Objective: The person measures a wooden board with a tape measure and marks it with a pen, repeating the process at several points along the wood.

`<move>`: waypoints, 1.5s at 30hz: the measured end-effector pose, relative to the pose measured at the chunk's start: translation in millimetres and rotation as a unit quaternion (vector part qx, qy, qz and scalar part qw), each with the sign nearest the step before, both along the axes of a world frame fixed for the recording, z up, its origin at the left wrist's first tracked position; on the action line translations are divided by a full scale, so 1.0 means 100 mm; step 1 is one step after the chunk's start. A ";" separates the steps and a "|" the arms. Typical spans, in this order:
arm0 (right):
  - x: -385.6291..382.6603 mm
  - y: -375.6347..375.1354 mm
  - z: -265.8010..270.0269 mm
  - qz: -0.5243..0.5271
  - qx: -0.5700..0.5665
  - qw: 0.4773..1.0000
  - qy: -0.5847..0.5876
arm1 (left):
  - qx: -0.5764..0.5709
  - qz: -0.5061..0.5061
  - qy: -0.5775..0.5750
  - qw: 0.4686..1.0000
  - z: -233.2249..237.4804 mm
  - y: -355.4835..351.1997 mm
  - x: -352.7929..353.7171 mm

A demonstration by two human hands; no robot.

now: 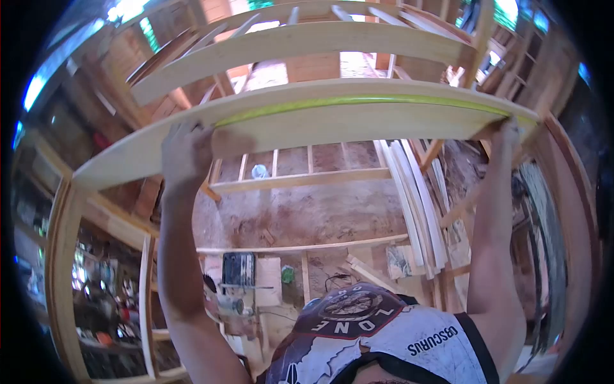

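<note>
Long pale wooden board (332, 125) spans the view at head height, with a yellow-green strip (358, 101) running along its upper edge. More pale timber joists (288, 41) lie parallel beyond it. On the person's white printed shirt (409, 336) the words "ZONE" and "OSCURUS" can be read. Below, through the open framing, are a horizontal stud frame (300, 179) over a plywood floor (307, 214), a stack of white slats (419, 205), a black tool case (238, 269) and a small green can (288, 274). The left hand (185, 150) has its fingers (192, 131) curled over the board, gripping it left of centre. The right hand (508, 131) touches the board's far right end; whether its fingers close around it cannot be told.
</note>
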State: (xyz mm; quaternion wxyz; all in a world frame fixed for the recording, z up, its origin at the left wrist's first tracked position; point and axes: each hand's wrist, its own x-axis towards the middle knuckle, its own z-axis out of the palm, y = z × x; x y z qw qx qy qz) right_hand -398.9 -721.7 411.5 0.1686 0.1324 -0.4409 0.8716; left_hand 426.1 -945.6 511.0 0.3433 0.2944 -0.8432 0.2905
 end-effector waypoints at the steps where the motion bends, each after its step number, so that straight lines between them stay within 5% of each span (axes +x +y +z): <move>1: -0.13 -0.03 -0.03 0.123 -0.128 0.984 0.011 | 0.020 0.005 0.015 1.000 0.00 0.00 -0.02; 4: -0.27 -0.04 -0.06 0.198 -0.093 0.974 -0.064 | 0.043 -0.022 0.065 0.997 0.00 -0.01 -0.04; 7: -0.01 0.41 -0.09 0.478 -0.106 0.868 0.080 | 0.003 -0.040 0.021 0.999 -0.07 -0.13 0.00; 9: 0.50 0.44 0.14 0.383 -0.065 0.904 0.180 | 0.061 -0.007 0.012 0.998 -0.05 -0.14 -0.03; 10: 0.13 0.19 0.00 0.107 0.021 0.970 0.216 | 0.042 -0.006 0.009 0.999 -0.03 -0.11 -0.05; 11: -0.24 -0.04 -0.14 -0.191 0.128 0.963 0.138 | 0.077 -0.003 0.027 0.997 -0.01 -0.06 -0.07; 12: 0.02 -0.04 -0.05 -0.255 0.170 0.951 0.035 | 0.113 0.008 0.043 0.993 0.01 -0.01 -0.08; 13: 0.78 0.04 0.28 -0.197 0.099 0.975 0.005 | 0.108 -0.009 0.036 0.993 0.02 0.03 -0.12; 14: 0.67 -0.01 0.25 -0.094 -0.030 0.995 0.023 | 0.113 0.003 0.042 0.993 0.02 0.09 -0.14; 21: 1.10 0.00 0.41 -0.151 0.007 0.988 0.035 | 0.119 0.011 0.046 0.992 -0.03 0.07 -0.06; 27: 0.33 -0.09 0.13 -0.186 0.026 0.981 0.057 | 0.096 0.005 0.036 0.995 0.05 0.14 -0.08; 40: 0.80 0.03 0.34 -0.161 0.014 0.987 -0.008 | 0.132 0.006 0.041 0.990 0.04 0.07 -0.05; 43: 0.40 0.18 0.14 -0.184 0.328 0.923 0.087 | 0.119 0.011 0.050 0.992 -0.01 0.00 -0.05; 44: 0.22 0.07 0.03 0.098 -0.033 0.991 0.090 | 0.095 0.006 0.024 0.995 -0.02 -0.07 -0.02; 45: 0.41 0.00 0.13 0.100 -0.076 0.989 0.081 | 0.057 0.005 0.002 0.998 0.00 -0.06 0.01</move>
